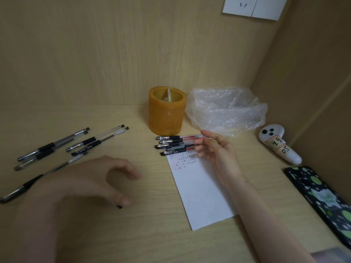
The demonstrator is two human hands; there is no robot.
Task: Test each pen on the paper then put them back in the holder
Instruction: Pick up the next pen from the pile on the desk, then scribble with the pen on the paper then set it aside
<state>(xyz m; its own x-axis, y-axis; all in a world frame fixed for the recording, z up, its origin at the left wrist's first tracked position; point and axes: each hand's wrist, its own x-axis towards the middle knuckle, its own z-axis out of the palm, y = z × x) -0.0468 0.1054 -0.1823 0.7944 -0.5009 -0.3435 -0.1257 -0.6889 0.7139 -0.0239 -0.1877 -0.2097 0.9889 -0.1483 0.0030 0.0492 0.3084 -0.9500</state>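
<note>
An orange-brown cylindrical holder (pixel 165 114) stands at the back of the desk. In front of it, several red pens (pixel 173 144) lie side by side at the top edge of a white paper (pixel 201 188) that carries rows of red and black scribbles. My right hand (pixel 218 154) is curled around the right ends of these red pens. Several black pens (pixel 76 144) lie scattered on the left, one of them (pixel 20 189) near the left edge. My left hand (pixel 95 183) hovers blurred over the desk with fingers bent and apart; a small black piece (pixel 119 206) lies by its thumb tip.
A crumpled clear plastic bag (pixel 226 111) sits right of the holder. A white controller (pixel 279 147) and a phone in a green-spotted case (pixel 322 198) lie along the right wall. Wooden walls close in the back and right; a white socket (pixel 252 6) is mounted high.
</note>
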